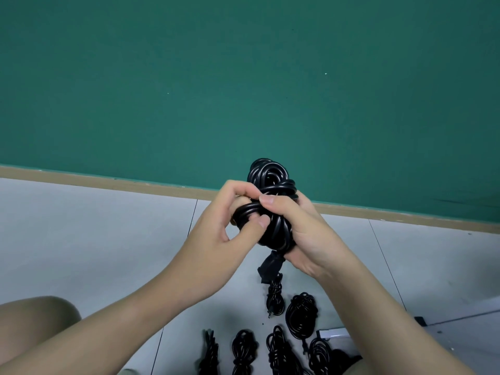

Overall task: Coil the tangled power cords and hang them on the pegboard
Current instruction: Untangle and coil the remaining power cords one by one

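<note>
Both raised, left hand and right hand grip the coiled cord

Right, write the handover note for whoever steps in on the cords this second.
Left hand: pinches a wrap of the black power cord bundle, thumb and fingers on the strand.
Right hand: grips the same bundle round its middle, thumb on top. The bundle's plug hangs below.
Bundle is held in the air in front of the green wall.
Done: several coiled cords lie on the grey floor near the person's legs.
Left: finish securing the held bundle, then hang all of them. No pegboard is in view, so find it first.
</note>
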`<state>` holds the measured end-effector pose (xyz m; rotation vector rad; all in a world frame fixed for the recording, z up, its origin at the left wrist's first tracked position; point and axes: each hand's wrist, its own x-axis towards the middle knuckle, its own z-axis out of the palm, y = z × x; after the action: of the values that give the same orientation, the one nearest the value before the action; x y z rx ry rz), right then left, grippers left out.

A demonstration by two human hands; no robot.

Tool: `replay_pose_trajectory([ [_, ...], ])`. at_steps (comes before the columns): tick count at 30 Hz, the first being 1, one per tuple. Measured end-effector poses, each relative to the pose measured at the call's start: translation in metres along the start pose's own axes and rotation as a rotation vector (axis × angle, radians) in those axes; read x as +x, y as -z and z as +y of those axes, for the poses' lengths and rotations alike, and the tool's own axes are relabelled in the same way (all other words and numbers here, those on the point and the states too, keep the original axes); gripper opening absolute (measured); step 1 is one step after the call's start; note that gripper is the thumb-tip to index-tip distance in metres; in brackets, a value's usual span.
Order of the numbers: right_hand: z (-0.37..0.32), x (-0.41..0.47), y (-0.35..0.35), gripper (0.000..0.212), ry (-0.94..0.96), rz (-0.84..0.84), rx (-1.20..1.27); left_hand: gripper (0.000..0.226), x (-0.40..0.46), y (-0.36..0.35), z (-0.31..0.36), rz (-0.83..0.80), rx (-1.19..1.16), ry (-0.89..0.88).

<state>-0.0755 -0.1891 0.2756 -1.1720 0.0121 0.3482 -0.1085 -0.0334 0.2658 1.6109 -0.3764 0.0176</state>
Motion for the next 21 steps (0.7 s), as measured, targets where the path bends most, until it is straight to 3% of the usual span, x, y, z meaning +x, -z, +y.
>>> replay_pose_trajectory([
  [3, 0.003, 0.002, 0.003, 0.068, 0.019, 0.033, -0.016, 0.034, -0.003, -0.004, -0.007, 0.1, 0.065, 0.015],
  [6, 0.005, 0.004, 0.005, 0.06, 0.033, 0.075, -0.058, 0.034, 0.0, -0.006, -0.009, 0.251, 0.158, 0.223],
  [8, 0.006, 0.007, 0.006, 0.053, 0.053, 0.108, -0.089, 0.033, 0.004, -0.005, -0.008, 0.117, 0.391, 0.377],
  [10, 0.007, 0.009, 0.007, 0.049, 0.066, 0.117, -0.112, 0.055, 0.002, -0.004, -0.009, -0.05, 0.482, 0.399],
  [16, 0.008, 0.012, 0.018, 0.034, 0.03, 0.129, -0.093, 0.048, -0.003, 0.003, -0.01, -0.236, 0.433, 0.317],
  [21, 0.023, 0.019, 0.028, 0.041, -0.044, 0.085, -0.229, 0.052, 0.003, 0.004, -0.028, -0.273, 0.422, 0.515],
])
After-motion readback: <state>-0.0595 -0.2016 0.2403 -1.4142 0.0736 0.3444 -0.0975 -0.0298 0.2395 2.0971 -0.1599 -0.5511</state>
